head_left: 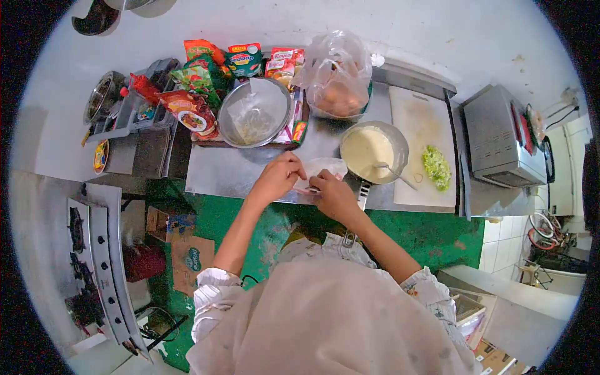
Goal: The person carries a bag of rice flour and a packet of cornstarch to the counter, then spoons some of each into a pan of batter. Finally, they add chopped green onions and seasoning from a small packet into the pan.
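Note:
Between my two hands is a small clear plastic bag (325,167), held over the front edge of the metal counter. My left hand (279,177) has its fingers closed at the bag's left side. My right hand (332,195) pinches it from the right, fingers bent together. What the bag contains is hard to make out. Just beyond my right hand stands a pan (400,140) of pale, creamy batter (367,150), with a spoon (398,175) resting in it. The pan's handle points toward me, close to my right forearm.
A metal bowl (279,128) with a plastic bag in it stands behind my left hand, near seasoning packets (244,60). At the back sits a bag of eggs (337,94). Chopped greens (436,167) lie on a white cutting board (415,112). A stove (103,262) is at left.

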### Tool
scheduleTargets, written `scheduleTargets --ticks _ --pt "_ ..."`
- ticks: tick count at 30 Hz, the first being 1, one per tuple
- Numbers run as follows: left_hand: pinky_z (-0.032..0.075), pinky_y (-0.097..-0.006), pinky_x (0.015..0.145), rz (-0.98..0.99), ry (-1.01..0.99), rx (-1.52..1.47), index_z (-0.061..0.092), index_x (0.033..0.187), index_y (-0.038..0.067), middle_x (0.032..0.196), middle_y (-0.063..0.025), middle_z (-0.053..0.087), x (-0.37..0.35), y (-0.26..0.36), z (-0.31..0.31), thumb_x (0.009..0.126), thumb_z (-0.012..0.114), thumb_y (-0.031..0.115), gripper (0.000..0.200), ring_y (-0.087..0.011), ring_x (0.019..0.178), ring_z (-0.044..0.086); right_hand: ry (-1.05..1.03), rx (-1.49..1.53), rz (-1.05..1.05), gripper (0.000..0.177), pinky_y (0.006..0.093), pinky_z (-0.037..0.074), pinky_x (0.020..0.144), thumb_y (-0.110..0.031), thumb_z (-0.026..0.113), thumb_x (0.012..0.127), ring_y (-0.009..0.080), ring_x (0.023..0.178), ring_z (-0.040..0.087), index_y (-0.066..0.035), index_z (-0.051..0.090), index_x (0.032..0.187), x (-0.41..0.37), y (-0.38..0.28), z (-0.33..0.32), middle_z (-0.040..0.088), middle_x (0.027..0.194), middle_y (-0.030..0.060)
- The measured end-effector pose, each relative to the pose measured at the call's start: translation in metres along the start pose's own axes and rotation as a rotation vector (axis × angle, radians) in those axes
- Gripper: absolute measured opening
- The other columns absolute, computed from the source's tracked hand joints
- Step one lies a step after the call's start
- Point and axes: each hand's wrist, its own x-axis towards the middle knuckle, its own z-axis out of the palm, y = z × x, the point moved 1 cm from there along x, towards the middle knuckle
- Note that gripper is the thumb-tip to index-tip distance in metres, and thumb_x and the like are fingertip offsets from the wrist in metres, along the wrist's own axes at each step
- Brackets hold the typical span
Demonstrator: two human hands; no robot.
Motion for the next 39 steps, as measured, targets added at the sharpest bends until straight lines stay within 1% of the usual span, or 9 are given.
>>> scheduleTargets --ticks 4,13,15,19,21,23,28,31,39 --pt "0.043 -0.0410 0.091 0.039 -0.060 0.158 0.067 0.096 0.006 0.110 -0.0163 0.059 0.004 -0.013 0.010 0.072 0.059 0.004 0.025 -0.0336 0.105 0.054 -0.147 -0.028 0.061 0.020 0.0480 0.048 0.069 -0.008 0.057 0.075 0.0381 0.085 0.060 -0.005 0.053 0.094 0.004 0.002 0.002 0.054 0.102 0.0178" --pt "0.037 -0.0417 0.100 -0.010 -0.066 0.209 0.050 0.127 0.010 0.125 -0.0165 0.052 -0.006 -0.004 0.021 0.071 0.064 0.010 0.058 -0.0341 0.116 0.047 0.315 0.248 -0.071 0.013 0.0376 0.047 0.059 -0.015 0.058 0.084 0.0304 0.070 0.059 -0.006 0.052 0.092 -0.046 -0.019 -0.042 0.058 0.079 0.0133" --pt "0.036 -0.0413 0.101 -0.095 -0.123 0.217 0.045 0.131 0.012 0.128 -0.0154 0.050 -0.008 0.003 0.017 0.070 0.067 0.014 0.065 -0.0337 0.120 0.043 0.365 1.195 0.517 0.016 0.0316 0.044 0.055 -0.021 0.055 0.090 0.0200 0.067 0.057 -0.006 0.054 0.094 -0.075 -0.007 -0.045 0.057 0.077 0.0083" --pt "0.038 -0.0384 0.100 -0.108 -0.081 0.243 0.047 0.129 0.008 0.130 -0.0155 0.047 -0.009 0.014 0.014 0.070 0.064 0.015 0.062 -0.0324 0.119 0.045 0.204 1.254 0.653 0.021 0.0260 0.041 0.054 -0.025 0.050 0.093 0.0123 0.065 0.053 -0.005 0.056 0.097 -0.121 -0.012 -0.030 0.056 0.075 0.0056" --pt "0.038 -0.0383 0.100 -0.122 -0.098 0.252 0.046 0.130 0.009 0.131 -0.0147 0.047 -0.008 0.011 0.016 0.070 0.067 0.021 0.065 -0.0319 0.119 0.045 -0.082 1.698 0.775 0.026 0.0240 0.040 0.053 -0.028 0.049 0.094 0.0103 0.065 0.052 -0.005 0.057 0.101 -0.135 -0.022 -0.017 0.057 0.074 0.0064" --pt "0.038 -0.0389 0.100 -0.124 -0.092 0.245 0.046 0.131 0.010 0.132 -0.0145 0.046 -0.008 0.011 0.018 0.069 0.069 0.023 0.067 -0.0320 0.120 0.044 -0.093 1.514 0.694 0.030 0.0232 0.039 0.053 -0.032 0.046 0.095 0.0095 0.060 0.049 -0.006 0.057 0.104 -0.134 -0.023 -0.028 0.056 0.068 0.0041" --pt "0.037 -0.0409 0.100 -0.076 -0.046 0.187 0.045 0.131 0.012 0.135 -0.0144 0.041 -0.011 0.010 0.023 0.067 0.073 0.033 0.073 -0.0329 0.121 0.042 0.029 0.247 0.398 0.027 0.0315 0.042 0.053 -0.026 0.047 0.094 0.0159 0.056 0.053 -0.003 0.058 0.103 -0.072 0.004 -0.059 0.052 0.059 0.0089" --pt "0.036 -0.0415 0.101 -0.093 -0.023 0.152 0.046 0.131 0.013 0.137 -0.0138 0.039 -0.013 0.012 0.026 0.069 0.073 0.036 0.071 -0.0336 0.122 0.041 0.239 -0.073 0.023 0.019 0.0383 0.045 0.054 -0.018 0.048 0.091 0.0241 0.064 0.061 -0.003 0.059 0.092 -0.034 0.015 -0.057 0.055 0.065 0.0143" --pt "0.035 -0.0416 0.101 0.036 0.085 -0.078 0.043 0.133 0.016 0.134 -0.0175 0.040 -0.021 -0.001 0.034 0.070 0.074 0.031 0.071 -0.0353 0.121 0.042 0.005 -0.560 -0.074 0.020 0.0374 0.050 0.060 -0.012 0.055 0.077 0.0285 0.072 0.063 -0.005 0.057 0.095 0.001 0.011 -0.062 0.061 0.076 0.0138"
